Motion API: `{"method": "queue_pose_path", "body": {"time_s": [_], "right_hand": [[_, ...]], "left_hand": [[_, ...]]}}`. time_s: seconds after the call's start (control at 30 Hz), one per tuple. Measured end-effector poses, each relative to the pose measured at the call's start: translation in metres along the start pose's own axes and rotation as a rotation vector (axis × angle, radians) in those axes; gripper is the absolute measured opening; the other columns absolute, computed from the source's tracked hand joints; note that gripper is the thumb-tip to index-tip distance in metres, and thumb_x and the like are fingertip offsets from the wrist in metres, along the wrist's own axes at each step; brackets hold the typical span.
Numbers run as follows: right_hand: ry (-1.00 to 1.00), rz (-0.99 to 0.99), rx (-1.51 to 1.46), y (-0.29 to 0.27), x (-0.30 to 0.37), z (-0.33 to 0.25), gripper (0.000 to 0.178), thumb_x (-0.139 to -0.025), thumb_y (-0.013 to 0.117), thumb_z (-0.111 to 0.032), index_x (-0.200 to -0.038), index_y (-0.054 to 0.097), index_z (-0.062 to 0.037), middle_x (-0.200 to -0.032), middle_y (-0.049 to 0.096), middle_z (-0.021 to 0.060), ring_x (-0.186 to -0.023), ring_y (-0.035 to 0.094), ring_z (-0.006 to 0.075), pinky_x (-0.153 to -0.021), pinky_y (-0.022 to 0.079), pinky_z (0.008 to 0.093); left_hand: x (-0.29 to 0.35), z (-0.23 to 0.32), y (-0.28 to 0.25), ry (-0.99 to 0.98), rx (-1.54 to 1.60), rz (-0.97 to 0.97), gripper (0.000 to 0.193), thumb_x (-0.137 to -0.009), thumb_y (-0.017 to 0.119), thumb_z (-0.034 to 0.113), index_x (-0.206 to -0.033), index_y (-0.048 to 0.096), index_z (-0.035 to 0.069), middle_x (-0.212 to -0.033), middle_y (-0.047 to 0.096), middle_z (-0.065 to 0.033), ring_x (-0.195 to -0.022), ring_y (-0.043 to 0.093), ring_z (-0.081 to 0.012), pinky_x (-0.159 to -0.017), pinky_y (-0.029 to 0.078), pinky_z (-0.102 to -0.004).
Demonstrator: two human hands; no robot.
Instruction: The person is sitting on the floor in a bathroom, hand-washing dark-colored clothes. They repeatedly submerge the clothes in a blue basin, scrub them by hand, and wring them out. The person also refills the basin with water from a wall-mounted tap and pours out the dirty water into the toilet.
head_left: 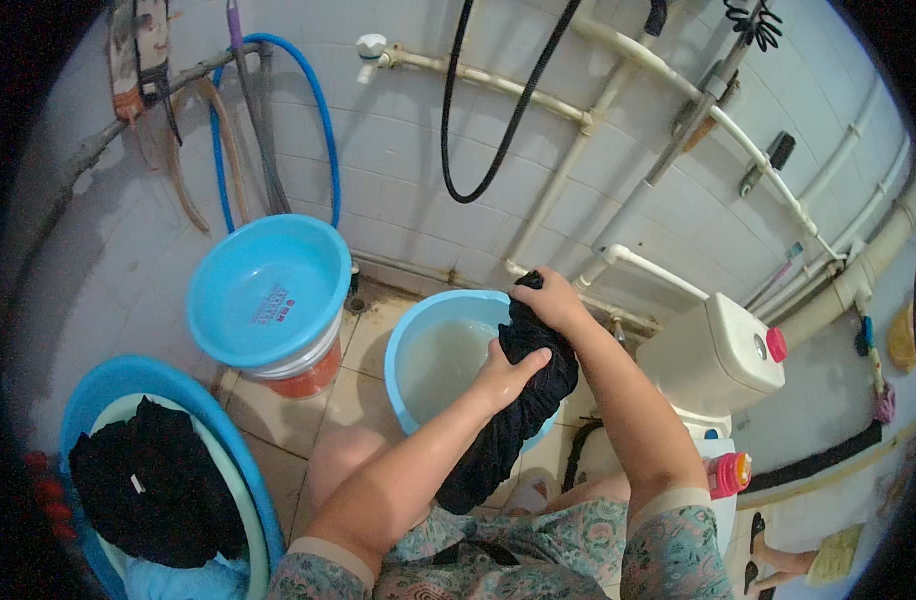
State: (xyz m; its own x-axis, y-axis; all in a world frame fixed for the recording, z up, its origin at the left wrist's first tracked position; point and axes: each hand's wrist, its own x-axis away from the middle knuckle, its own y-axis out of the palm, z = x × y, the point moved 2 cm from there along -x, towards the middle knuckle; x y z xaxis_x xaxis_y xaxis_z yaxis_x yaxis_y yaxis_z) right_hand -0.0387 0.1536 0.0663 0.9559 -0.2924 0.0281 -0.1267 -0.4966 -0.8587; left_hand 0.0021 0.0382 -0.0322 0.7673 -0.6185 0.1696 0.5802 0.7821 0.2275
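Observation:
A bunched, wet-looking black cloth garment (523, 400) hangs from both my hands over the right side of a light-blue basin (396, 350). Cloudy water (446, 362) fills the basin's lower part. My left hand (513, 375) grips the garment around its middle, thumb on top. Farther up, my right hand (550, 300) is closed on its top end. The garment's lower part drops toward my lap, and its underside is hidden. Which kind of garment it is, I cannot tell.
At lower left, a large blue tub (83, 400) holds a pale basin with black clothes (153, 480) and a light-blue cloth (188, 578). Another blue basin (218, 340) tops a bucket (303, 375). A toilet cistern (703, 345) and a red-capped container (726, 474) stand right; pipes (558, 190) line the wall.

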Motion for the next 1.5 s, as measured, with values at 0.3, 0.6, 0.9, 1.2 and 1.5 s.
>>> {"method": "queue_pose_path", "body": {"time_s": [0.3, 0.6, 0.9, 1.2, 1.5], "right_hand": [[-0.321, -0.318, -0.792, 0.042, 0.072, 0.006, 0.1, -0.074, 0.068, -0.039, -0.14, -0.001, -0.0084, -0.14, 0.021, 0.0199, -0.131, 0.019, 0.0273, -0.106, 0.018, 0.0373], [-0.257, 0.105, -0.507, 0.099, 0.063, -0.039, 0.076, -0.055, 0.077, -0.008, -0.122, 0.042, -0.0013, -0.111, 0.054, 0.015, -0.107, 0.051, 0.0247, -0.093, 0.039, 0.0349], [-0.555, 0.372, -0.497, 0.093, 0.005, -0.154, 0.051, -0.055, 0.065, 0.004, -0.104, 0.057, -0.0063, -0.093, 0.057, 0.0121, -0.091, 0.055, 0.0285, -0.082, 0.043, 0.034], [-1.305, 0.203, 0.181, 0.167, -0.031, -0.26, 0.05, -0.059, 0.064, -0.002, -0.108, 0.057, -0.0141, -0.101, 0.058, 0.0022, -0.104, 0.049, 0.0237, -0.103, 0.021, 0.0523], [-0.76, -0.151, -0.367, 0.213, -0.071, -0.191, 0.048, -0.076, 0.056, -0.003, -0.123, 0.047, -0.0071, -0.122, 0.049, 0.0163, -0.115, 0.045, 0.0296, -0.098, 0.034, 0.0375]], "left_hand": [[0.008, 0.043, -0.07, -0.084, 0.549, 0.447, 0.114, -0.067, 0.062, 0.054, -0.136, -0.009, -0.002, -0.138, 0.018, -0.0251, -0.126, 0.026, -0.0323, -0.102, 0.026, -0.0388], [0.023, 0.091, -0.111, 0.429, 1.055, 0.437, 0.053, -0.08, 0.057, 0.046, -0.115, 0.05, 0.007, -0.114, 0.054, -0.0086, -0.104, 0.05, -0.0232, -0.091, 0.039, -0.0381], [0.036, 0.105, -0.177, 0.746, 1.219, 0.48, 0.038, -0.089, 0.046, 0.033, -0.115, 0.042, 0.006, -0.117, 0.045, -0.0083, -0.109, 0.042, -0.0208, -0.098, 0.03, -0.0368], [0.042, 0.083, -0.216, 0.573, 1.406, 0.759, 0.04, -0.091, 0.027, 0.03, -0.119, 0.04, 0.005, -0.12, 0.044, -0.0105, -0.114, 0.042, -0.0214, -0.097, 0.032, -0.0369], [0.027, 0.049, -0.24, 0.466, 1.505, 1.101, 0.033, -0.086, 0.042, 0.03, -0.11, 0.047, 0.009, -0.109, 0.05, -0.0048, -0.1, 0.046, -0.0181, -0.093, 0.032, -0.033]]}}
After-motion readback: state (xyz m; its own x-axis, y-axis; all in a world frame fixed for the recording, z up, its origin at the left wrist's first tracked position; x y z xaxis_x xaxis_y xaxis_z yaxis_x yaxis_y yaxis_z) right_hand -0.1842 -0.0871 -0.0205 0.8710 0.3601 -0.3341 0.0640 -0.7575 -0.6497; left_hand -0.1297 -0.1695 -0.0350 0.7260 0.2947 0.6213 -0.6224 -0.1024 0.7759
